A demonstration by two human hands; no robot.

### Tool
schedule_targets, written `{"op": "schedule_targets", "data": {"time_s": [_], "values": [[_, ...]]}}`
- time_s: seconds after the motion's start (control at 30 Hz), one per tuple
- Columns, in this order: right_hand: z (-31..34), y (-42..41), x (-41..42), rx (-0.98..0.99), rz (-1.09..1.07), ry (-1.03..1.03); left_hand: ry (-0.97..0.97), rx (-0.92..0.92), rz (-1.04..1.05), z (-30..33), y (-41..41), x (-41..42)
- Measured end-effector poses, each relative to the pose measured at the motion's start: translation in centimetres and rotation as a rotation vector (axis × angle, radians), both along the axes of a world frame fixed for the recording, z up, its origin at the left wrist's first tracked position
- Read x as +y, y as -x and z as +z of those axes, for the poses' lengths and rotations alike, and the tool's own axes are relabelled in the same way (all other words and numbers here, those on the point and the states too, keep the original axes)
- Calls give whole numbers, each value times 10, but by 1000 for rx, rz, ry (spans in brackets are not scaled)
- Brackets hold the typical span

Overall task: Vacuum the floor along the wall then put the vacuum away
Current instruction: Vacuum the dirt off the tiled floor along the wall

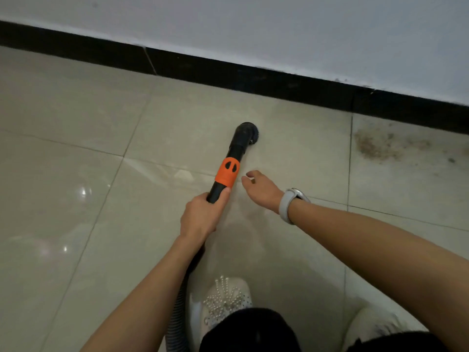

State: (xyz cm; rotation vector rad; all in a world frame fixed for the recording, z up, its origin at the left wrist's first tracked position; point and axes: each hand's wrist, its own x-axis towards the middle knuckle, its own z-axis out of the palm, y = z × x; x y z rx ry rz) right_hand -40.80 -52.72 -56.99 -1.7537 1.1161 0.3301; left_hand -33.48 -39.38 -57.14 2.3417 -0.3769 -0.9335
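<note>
Head view cuts off both forearms at the lower edge, and the grey ribbed vacuum hose (179, 316) runs out of frame at the bottom, partly hidden behind the left forearm; the vacuum's body is not in view; the round black nozzle head (250, 132) hides its own underside, so whether it touches the glossy beige tiled floor (76, 153) cannot be told; no writing or brand can be read on the wand, only two dark teardrop openings and a slot in the orange plastic collar (227, 174). The left hand (201, 217) is wrapped firmly round the black plastic vacuum wand (237, 153), just below the orange collar, thumb lying along the tube; the wand reaches forward from that grip, its nozzle ahead of the hand and short of the black skirting board (203, 69) under the pale grey wall (253, 29). The right hand (261, 189), a white-strapped wristwatch (290, 204) on its wrist, hovers just right of the collar with fingers loosely curled, holding nothing. A brownish patch of dirt (378, 146) lies on the tile to the right, near the skirting; white shoes, one with pearl beads (223, 298), show below.
</note>
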Motion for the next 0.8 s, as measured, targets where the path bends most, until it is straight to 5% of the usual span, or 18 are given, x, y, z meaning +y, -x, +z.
{"op": "schedule_targets", "data": {"time_s": [0.47, 0.6, 0.8], "values": [[24, 90, -144, -262, -860, -341, -132, -212, -745, 29, 46, -182], [1, 101, -142, -393, -1190, -435, -159, -285, -832, 26, 79, -176], [-17, 108, -109, -390, -1288, -538, -179, -331, -866, 18, 78, -143]]}}
